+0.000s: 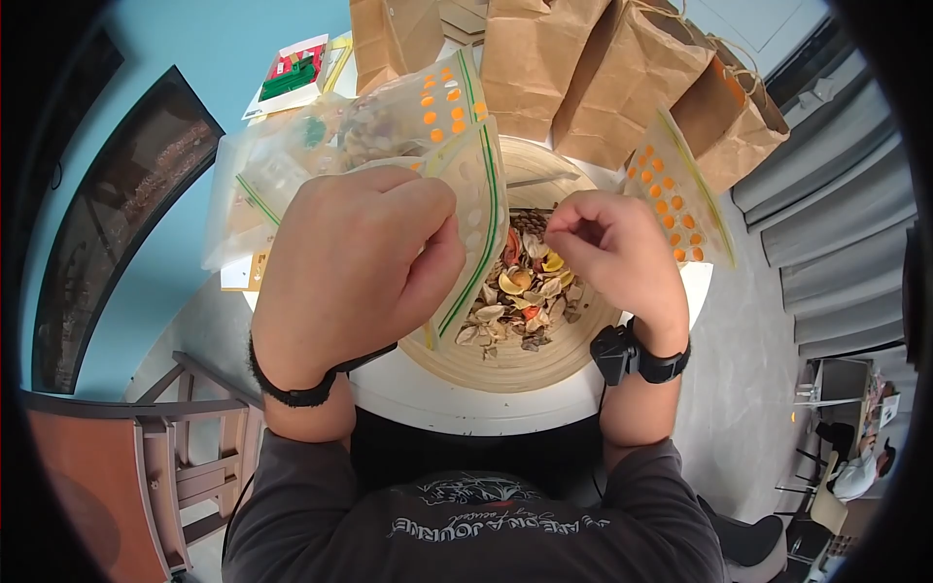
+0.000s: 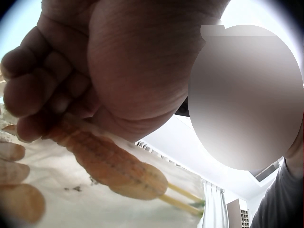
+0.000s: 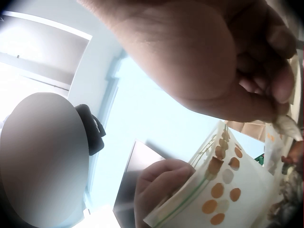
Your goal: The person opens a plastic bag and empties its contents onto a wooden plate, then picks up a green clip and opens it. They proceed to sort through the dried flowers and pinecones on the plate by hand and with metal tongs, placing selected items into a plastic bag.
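In the head view, my left hand (image 1: pixel 355 267) grips the edge of a clear zip bag (image 1: pixel 473 209) with green seal lines and orange dots, left of a pile of dried petals (image 1: pixel 525 291). The pile lies on a round wooden tray (image 1: pixel 486 381). My right hand (image 1: pixel 622 257) is above the pile's right side, thumb and fingertips together. The right wrist view shows that hand (image 3: pixel 204 61) pinching a pale dried piece (image 3: pixel 287 126) above the petals, with the bag (image 3: pixel 259 190) below. Curled fingers of my left hand (image 2: pixel 104 61) hold the bag (image 2: pixel 95 204) in the left wrist view.
Brown paper bags (image 1: pixel 544 68) stand behind the tray. Another dotted zip bag (image 1: pixel 675 199) is at the right; filled zip bags (image 1: pixel 384 126) lie at the left, near a box with green items (image 1: pixel 292 78). A folded wooden chair (image 1: pixel 194 457) stands at lower left.
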The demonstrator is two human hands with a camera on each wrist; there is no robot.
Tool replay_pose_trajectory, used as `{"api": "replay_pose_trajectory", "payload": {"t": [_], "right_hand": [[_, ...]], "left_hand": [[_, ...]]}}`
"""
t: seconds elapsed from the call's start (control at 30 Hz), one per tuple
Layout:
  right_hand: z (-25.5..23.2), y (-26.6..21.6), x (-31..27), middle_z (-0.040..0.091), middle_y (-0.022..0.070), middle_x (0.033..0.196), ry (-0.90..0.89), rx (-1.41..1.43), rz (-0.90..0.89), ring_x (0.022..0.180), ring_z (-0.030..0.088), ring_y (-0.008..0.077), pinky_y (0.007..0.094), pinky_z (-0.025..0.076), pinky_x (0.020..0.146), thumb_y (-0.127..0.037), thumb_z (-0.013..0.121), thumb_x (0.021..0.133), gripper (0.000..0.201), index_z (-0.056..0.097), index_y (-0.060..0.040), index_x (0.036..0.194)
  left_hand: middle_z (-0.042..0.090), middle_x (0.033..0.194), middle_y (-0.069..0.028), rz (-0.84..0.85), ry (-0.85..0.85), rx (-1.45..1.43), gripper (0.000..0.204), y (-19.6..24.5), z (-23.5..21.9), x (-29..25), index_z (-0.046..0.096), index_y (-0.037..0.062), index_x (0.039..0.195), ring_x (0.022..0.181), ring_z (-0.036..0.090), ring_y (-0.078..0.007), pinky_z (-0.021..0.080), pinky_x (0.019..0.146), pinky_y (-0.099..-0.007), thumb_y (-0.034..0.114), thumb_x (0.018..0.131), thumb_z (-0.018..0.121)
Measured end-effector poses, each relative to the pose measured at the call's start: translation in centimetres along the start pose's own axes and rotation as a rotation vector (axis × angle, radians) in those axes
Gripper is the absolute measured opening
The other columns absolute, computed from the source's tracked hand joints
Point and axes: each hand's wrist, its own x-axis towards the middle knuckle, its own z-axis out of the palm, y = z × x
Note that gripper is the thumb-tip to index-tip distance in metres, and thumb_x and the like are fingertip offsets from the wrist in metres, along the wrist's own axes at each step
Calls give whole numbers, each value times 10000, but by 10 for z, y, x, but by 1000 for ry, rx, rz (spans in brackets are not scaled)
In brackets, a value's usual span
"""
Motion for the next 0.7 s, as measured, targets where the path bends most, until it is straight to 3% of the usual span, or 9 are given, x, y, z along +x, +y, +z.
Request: {"api": "replay_pose_trajectory", "payload": {"t": [0.03,0.1,0.13,0.2,0.3,0.43,0.5,0.57,0.7], "right_hand": [[0,0,-1,749,91,802,-2,-1,-1,706,716,164,340,538,645,-33,754,875,75,747,24,922],[2,0,-4,756,38,820,80,337,-25,718,691,84,266,534,631,1,735,924,37,751,24,948],[2,-3,-6,756,38,820,77,335,-27,718,691,84,266,534,631,1,735,924,37,751,24,948],[5,-15,-12,772,43,878,205,653,-191,743,703,68,215,540,634,54,712,948,46,747,28,963],[17,-24,-17,781,75,927,225,760,-241,786,737,90,204,564,654,90,706,947,93,747,41,1013],[19,-25,-12,793,84,971,145,480,-213,845,770,120,220,586,688,104,703,946,176,753,47,1105],[20,-12,-6,792,91,939,186,609,-202,817,763,119,250,574,679,62,735,925,135,762,47,1056],[2,-7,-4,783,126,901,-23,9,17,796,766,197,330,575,699,7,760,874,139,771,30,1011],[2,5,0,756,176,874,-187,-178,-66,825,749,318,405,575,754,-30,751,818,164,776,10,976]], "left_hand": [[622,692,-98,-2,2,1,45,0,0,0,682,7,841,561,611,-253,448,526,-346,-24,809,692],[611,677,-95,0,8,13,41,0,0,0,678,12,833,563,610,-257,449,526,-352,-19,809,691],[611,677,-95,-3,11,14,41,0,1,0,678,12,833,563,610,-257,449,526,-352,-19,809,691],[607,671,-96,9,13,18,42,0,1,0,680,14,831,566,611,-262,447,525,-358,-17,806,691],[604,669,-98,14,18,9,40,1,2,0,678,15,826,567,610,-264,445,525,-361,-14,804,693],[605,671,-99,7,15,22,37,1,1,0,675,16,821,568,610,-268,446,526,-363,-10,804,695],[603,671,-99,-4,14,20,37,1,0,0,674,16,822,566,607,-269,445,526,-363,-9,804,694],[605,673,-99,-1,13,16,36,1,1,0,675,15,825,565,606,-269,444,526,-363,-9,805,693],[607,676,-98,2,7,17,34,0,2,-1,678,13,830,562,602,-266,441,524,-362,-11,808,690]]}}
